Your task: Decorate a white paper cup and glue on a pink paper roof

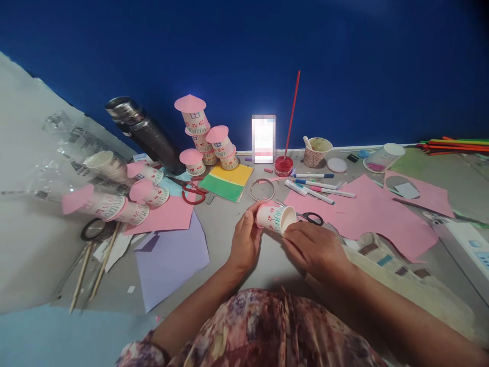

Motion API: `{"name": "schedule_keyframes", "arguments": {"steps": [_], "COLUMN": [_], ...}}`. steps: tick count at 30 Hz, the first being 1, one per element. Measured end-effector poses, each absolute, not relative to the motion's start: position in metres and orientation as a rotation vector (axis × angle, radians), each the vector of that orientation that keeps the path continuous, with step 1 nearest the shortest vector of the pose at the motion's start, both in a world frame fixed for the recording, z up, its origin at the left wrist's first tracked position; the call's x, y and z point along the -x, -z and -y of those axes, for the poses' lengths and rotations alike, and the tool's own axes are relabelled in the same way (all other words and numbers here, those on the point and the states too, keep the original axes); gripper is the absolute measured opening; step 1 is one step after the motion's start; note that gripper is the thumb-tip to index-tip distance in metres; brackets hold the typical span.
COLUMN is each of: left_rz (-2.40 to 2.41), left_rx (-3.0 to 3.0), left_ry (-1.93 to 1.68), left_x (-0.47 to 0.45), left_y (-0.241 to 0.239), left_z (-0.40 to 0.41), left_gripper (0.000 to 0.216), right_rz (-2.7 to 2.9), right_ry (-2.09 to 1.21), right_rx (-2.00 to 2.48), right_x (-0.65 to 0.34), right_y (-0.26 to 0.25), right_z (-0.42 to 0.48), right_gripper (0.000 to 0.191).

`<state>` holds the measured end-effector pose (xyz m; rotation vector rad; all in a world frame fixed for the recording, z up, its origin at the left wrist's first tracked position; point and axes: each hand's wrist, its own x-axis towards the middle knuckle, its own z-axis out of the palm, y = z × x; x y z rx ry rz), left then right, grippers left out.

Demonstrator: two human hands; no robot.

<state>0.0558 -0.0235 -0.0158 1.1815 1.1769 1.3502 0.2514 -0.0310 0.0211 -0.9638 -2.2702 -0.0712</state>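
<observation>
I hold a small decorated paper cup [275, 217] on its side over the grey floor, its open mouth turned to the right. My left hand [245, 240] is closed on the cup's base end. My right hand [314, 248] grips the rim side from below, fingers curled. The cup is white with red flowers and green grass drawn on it. Black scissors [314, 218] lie just behind my right hand.
A stack of pink-roofed cup houses [204, 135] stands at the back, more lie at left [114, 204]. Pink paper sheets [367, 214], markers [317, 186], red scissors [193, 192], a metal ring [262, 189], a steel flask [143, 130], a lit phone [263, 138] and a purple sheet [170, 257] surround my hands.
</observation>
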Motion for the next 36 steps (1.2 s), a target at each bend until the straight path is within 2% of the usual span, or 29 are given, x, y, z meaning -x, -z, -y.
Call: {"name": "schedule_keyframes", "arguments": {"steps": [5, 13, 19, 21, 25, 28, 32, 36], "left_rz": [-1.300, -0.969, -0.885, -0.867, -0.861, -0.858, -0.843, -0.827], "left_rx": [-1.294, -0.558, -0.377, -0.306, -0.182, -0.169, -0.161, -0.197], "left_ry": [-1.225, -1.315, -1.268, -1.242, -1.161, -1.127, -1.117, -1.112], "left_x": [-0.053, -0.066, -0.068, -0.068, -0.067, -0.066, -0.066, -0.065], "left_y": [0.008, 0.002, -0.003, -0.004, -0.004, -0.004, -0.008, -0.013], "left_z": [0.023, 0.016, 0.014, 0.014, 0.013, 0.014, 0.017, 0.021], "left_gripper": [0.039, 0.033, 0.027, 0.026, 0.029, 0.030, 0.032, 0.035], "right_rz": [2.279, 2.289, 2.203, 2.144, 2.117, 2.162, 2.159, 2.156], "right_ry": [0.056, -0.008, 0.017, 0.035, -0.002, -0.035, -0.005, 0.083], "right_rx": [0.964, 0.938, 0.971, 1.033, 1.102, 1.089, 1.029, 0.973], "right_x": [-0.251, -0.252, -0.253, -0.252, -0.251, -0.249, -0.244, -0.238], "right_y": [-0.019, -0.022, -0.023, -0.024, -0.025, -0.024, -0.024, -0.026], "right_z": [0.032, 0.032, 0.033, 0.033, 0.032, 0.032, 0.035, 0.043], "right_gripper": [0.022, 0.020, 0.013, 0.022, 0.060, 0.077, 0.076, 0.058]}}
